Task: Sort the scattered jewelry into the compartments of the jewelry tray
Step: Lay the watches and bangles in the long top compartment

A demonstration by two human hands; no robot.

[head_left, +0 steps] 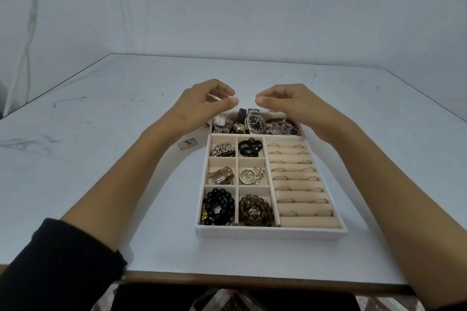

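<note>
1. Left hand [202,102] raised above the far-left corner of the jewelry tray [270,233], palm down, fingers loosely curved, thumb tip close to the fingertips, nothing visible between them.
2. Right hand [286,102] in a mirrored pose above the far-right corner, fingers bent downward, thumb pointing at the other thumb across a small gap; nothing seen in its grasp. Impossible to tell whether its lowest fingertips touch the tray's far rim.
3. Black sleeve [58,260] pushed up on the left forearm; right forearm bare as far as visible.
4. Tray flat on the white table [101,134], near the front edge, with a white rim and beige lining.
5. Far row, partly under the hands: several watches [255,122] piled in the wide compartment, a tangle of thin chains [283,127] in the smaller one to the right.
6. Left block of six square compartments, far to near: silver pieces [222,150] beside black pieces [250,148]; a leaf-shaped brooch [219,177] beside silver hoops [250,175]; a black bead bracelet [218,206] beside a brown bead bracelet [255,209].
7. Right block: padded rolls with thin rings [293,179] slotted between them, two to a row.
8. Just left of the tray's far end, lying on the table: a small pale card [187,144], apart from both hands.
</note>
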